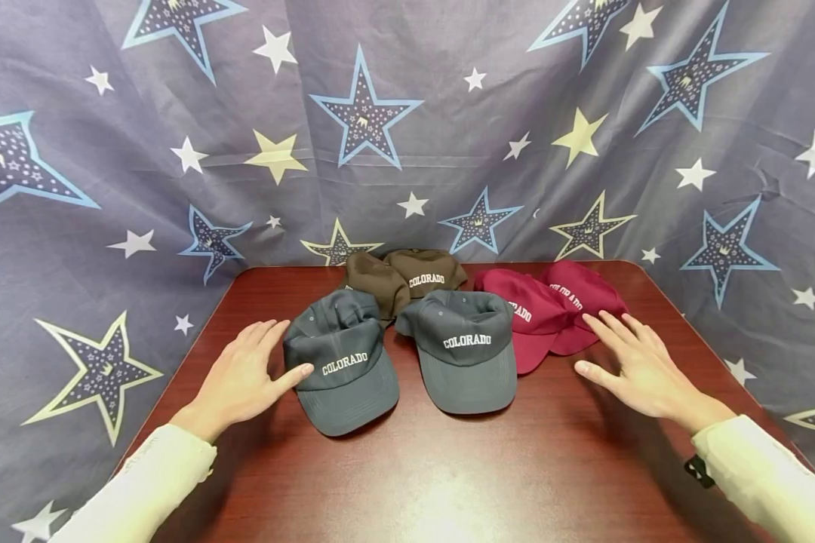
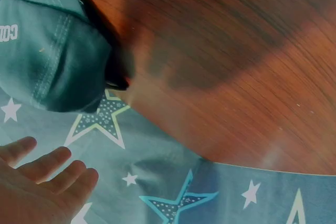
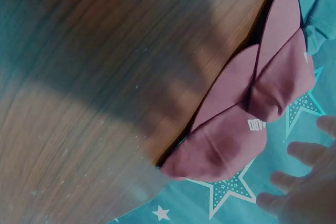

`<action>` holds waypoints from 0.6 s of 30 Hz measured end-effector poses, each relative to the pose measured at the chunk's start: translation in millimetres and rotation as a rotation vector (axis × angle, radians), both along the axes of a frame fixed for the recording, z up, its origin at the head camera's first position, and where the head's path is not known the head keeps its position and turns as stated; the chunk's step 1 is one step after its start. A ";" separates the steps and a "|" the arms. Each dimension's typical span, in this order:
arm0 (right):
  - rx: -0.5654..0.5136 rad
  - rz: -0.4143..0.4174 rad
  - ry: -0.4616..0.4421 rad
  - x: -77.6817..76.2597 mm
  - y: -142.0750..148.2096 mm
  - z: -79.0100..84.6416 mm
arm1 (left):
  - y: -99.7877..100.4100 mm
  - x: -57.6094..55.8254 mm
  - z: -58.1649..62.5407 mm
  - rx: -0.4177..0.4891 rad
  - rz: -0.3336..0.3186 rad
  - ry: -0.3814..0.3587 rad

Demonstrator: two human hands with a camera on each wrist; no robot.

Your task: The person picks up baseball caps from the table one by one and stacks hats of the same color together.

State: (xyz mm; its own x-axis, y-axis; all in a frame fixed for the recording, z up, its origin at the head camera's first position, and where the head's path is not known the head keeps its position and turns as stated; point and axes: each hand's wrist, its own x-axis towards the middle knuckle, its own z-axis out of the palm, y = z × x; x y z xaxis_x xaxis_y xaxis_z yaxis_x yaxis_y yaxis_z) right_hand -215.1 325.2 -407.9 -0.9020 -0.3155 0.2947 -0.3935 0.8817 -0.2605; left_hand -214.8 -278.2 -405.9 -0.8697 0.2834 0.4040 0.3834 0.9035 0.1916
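Two dark grey caps lettered COLORADO lie at the front of the group: a left grey cap and a right grey cap. Behind them are two brown caps, one brown cap overlapping the other brown cap. Two maroon caps sit at the right, the outer maroon cap partly over the inner maroon cap. My left hand, fingers spread, is beside the left grey cap, thumb overlapping its edge in the head view. My right hand hovers near the outer maroon cap with fingers extended, holding nothing.
The caps stand on a reddish-brown wooden table with rounded far corners. A grey curtain printed with stars hangs behind and around it. A small black object shows at the right cuff.
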 end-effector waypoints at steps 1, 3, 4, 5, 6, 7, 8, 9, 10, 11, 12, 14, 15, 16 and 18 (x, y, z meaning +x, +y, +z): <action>0.001 0.005 0.003 0.5 -1.0 0.1 | 1.3 -0.8 -0.4 0.004 -0.004 0.006; 0.003 0.012 0.002 0.7 -2.6 -0.1 | 3.9 -2.1 -0.7 0.015 -0.008 0.015; 0.001 0.015 0.002 1.3 -3.8 0.2 | 5.0 -2.7 -0.9 0.020 -0.009 0.018; 0.001 0.018 0.004 1.6 -4.6 0.0 | 6.1 -3.3 -1.0 0.025 -0.010 0.020; 0.001 0.021 0.003 2.0 -5.5 0.0 | 7.2 -4.0 -1.1 0.028 -0.010 0.021; 0.002 0.025 0.004 2.2 -6.4 0.0 | 8.4 -4.7 -1.0 0.031 -0.010 0.022; 0.001 0.026 0.004 2.5 -7.2 0.0 | 9.8 -5.4 -0.8 0.034 -0.010 0.023; 0.001 0.028 0.007 2.7 -8.1 -0.2 | 11.4 -6.3 -0.6 0.034 -0.011 0.024; 0.001 0.029 0.009 3.3 -9.0 -0.1 | 13.1 -7.1 -0.3 0.035 -0.011 0.026; 0.002 0.032 0.011 3.2 -9.7 -0.4 | 14.8 -8.0 -0.1 0.034 -0.011 0.029; 0.002 0.034 0.012 3.4 -10.6 -0.7 | 16.6 -8.9 0.0 0.032 -0.010 0.033; 0.002 0.038 0.015 3.9 -12.6 -1.1 | 20.3 -10.8 0.1 0.029 -0.009 0.043; 0.001 0.040 0.015 4.1 -13.4 -1.4 | 22.1 -11.7 0.1 0.028 -0.006 0.047; 0.000 0.042 0.016 4.5 -14.5 -1.3 | 23.8 -12.4 0.1 0.028 -0.004 0.052; -0.002 0.046 0.015 5.4 -16.8 -1.4 | 27.1 -14.3 -0.5 0.023 0.000 0.061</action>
